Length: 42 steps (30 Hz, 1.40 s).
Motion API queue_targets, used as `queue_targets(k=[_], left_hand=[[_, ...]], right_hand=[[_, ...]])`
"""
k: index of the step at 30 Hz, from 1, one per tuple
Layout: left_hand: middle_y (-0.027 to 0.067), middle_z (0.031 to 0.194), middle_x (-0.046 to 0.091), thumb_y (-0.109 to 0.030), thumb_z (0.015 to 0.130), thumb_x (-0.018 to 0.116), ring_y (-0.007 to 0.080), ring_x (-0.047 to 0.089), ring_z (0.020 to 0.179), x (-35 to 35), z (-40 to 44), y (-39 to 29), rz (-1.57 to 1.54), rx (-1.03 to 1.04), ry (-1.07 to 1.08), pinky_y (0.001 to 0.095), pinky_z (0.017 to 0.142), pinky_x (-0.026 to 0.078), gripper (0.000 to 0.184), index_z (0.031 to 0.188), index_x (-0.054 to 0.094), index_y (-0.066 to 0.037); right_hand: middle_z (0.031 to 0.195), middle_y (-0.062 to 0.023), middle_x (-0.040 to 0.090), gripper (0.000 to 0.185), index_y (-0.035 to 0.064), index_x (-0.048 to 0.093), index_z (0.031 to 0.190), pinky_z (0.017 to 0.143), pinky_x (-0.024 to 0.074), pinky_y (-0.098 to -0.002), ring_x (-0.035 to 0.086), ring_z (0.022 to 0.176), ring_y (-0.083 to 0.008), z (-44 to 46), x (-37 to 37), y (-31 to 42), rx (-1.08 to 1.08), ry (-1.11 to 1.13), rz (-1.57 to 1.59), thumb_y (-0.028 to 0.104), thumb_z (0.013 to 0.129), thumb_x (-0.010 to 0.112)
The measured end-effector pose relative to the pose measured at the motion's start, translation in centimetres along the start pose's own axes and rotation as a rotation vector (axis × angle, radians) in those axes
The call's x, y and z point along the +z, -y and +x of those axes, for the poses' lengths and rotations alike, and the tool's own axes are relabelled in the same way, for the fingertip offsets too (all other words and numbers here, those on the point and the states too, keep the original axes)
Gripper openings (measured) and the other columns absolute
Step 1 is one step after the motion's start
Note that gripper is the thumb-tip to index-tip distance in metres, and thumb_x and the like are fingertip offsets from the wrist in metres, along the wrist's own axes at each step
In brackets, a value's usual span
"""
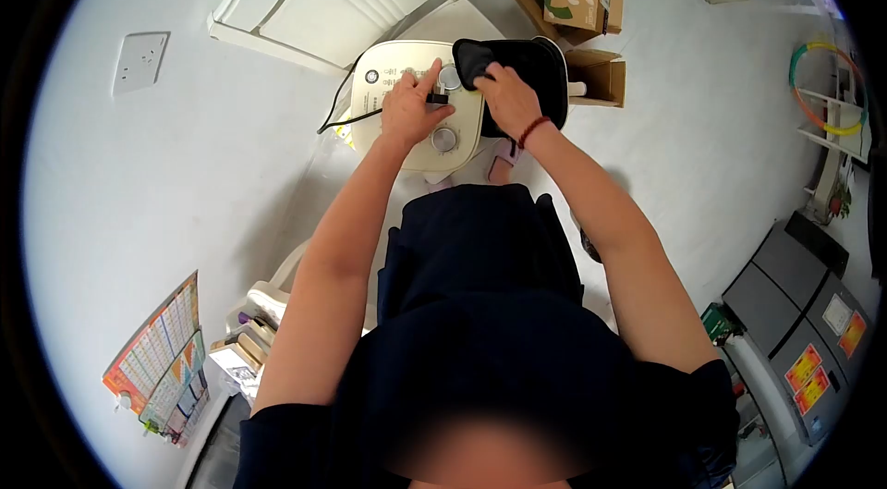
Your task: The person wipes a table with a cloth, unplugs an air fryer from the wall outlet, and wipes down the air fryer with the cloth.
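A navy short-sleeved top [499, 332] lay nearest, between the person's outstretched arms. Beyond it stood a cream air fryer [416, 154] with two dials [444, 140], a black basket [552, 82] against its right side. The left hand [408, 110] rested on the fryer's top, fingers spread around a black plug [436, 99]; whether they gripped it could not be told. The right hand [511, 103] pinched a black cloth [472, 58] over the basket's near-left edge.
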<state>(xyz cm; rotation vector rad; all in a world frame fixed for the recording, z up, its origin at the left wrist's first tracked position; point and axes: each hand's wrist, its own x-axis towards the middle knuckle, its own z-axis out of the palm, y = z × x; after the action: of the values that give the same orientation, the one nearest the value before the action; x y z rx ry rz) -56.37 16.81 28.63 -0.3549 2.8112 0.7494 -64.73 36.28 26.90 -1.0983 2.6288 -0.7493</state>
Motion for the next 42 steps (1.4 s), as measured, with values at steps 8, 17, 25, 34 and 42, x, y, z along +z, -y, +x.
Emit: queue_targets(k=[8,17,25,34,42], left_hand=[[0.012,0.101,0.054,-0.038,0.069,0.081,0.0309,0.057,0.097,0.3,-0.1,0.4,-0.015,-0.014,0.011,0.0432,0.083,0.047,0.085,0.144,0.042,-0.03],[0.0121,0.101,0.055,-0.039,0.068,0.082,0.0305,0.056,0.101,0.4,-0.2,0.5,-0.026,-0.011,0.01,0.0435,0.084,0.045,0.091,0.147,0.037,-0.027],[0.0146,0.111,0.057,-0.042,0.063,0.085,0.0324,0.057,0.105,1.0,0.3,0.9,-0.041,-0.066,-0.027,0.0429,0.088,0.046,0.111,0.149,0.025,-0.005],[0.0157,0.109,0.058,-0.039,0.063,0.085,0.0332,0.058,0.102,0.7,0.3,0.6,-0.024,-0.048,-0.039,0.0426,0.086,0.047,0.112,0.15,0.022,-0.007],[0.0168,0.108,0.058,-0.038,0.062,0.086,0.034,0.058,0.1,1.1,0.4,0.8,-0.051,-0.036,-0.039,0.0427,0.085,0.047,0.113,0.149,0.023,-0.002]], right_hand=[[0.11,-0.0059,0.056,0.028,0.0197,0.07,0.103,0.085,0.0513,-0.0391,0.056,0.105,-0.0254,7.0,0.1,-1.0,-0.2,0.131,-0.031,0.008,0.085,0.053],[0.112,-0.0049,0.056,0.029,0.0211,0.071,0.104,0.086,0.0503,-0.039,0.056,0.105,-0.0255,5.2,-2.7,-2.3,-0.218,0.273,-0.081,0.006,0.084,0.055],[0.11,-0.0103,0.056,0.027,0.0154,0.068,0.107,0.085,0.0493,-0.0397,0.057,0.102,-0.0304,7.1,-0.3,-0.3,-0.205,0.221,-0.003,0.006,0.086,0.052],[0.108,-0.0114,0.056,0.023,0.0127,0.066,0.108,0.084,0.0495,-0.0405,0.059,0.098,-0.0316,-0.2,-2.1,-1.9,0.05,0.163,0.261,0.01,0.089,0.053],[0.116,-0.0073,0.054,0.03,0.0183,0.066,0.112,0.087,0.0491,-0.039,0.055,0.106,-0.027,8.9,0.5,1.4,-0.116,0.204,-0.117,0.009,0.088,0.051]])
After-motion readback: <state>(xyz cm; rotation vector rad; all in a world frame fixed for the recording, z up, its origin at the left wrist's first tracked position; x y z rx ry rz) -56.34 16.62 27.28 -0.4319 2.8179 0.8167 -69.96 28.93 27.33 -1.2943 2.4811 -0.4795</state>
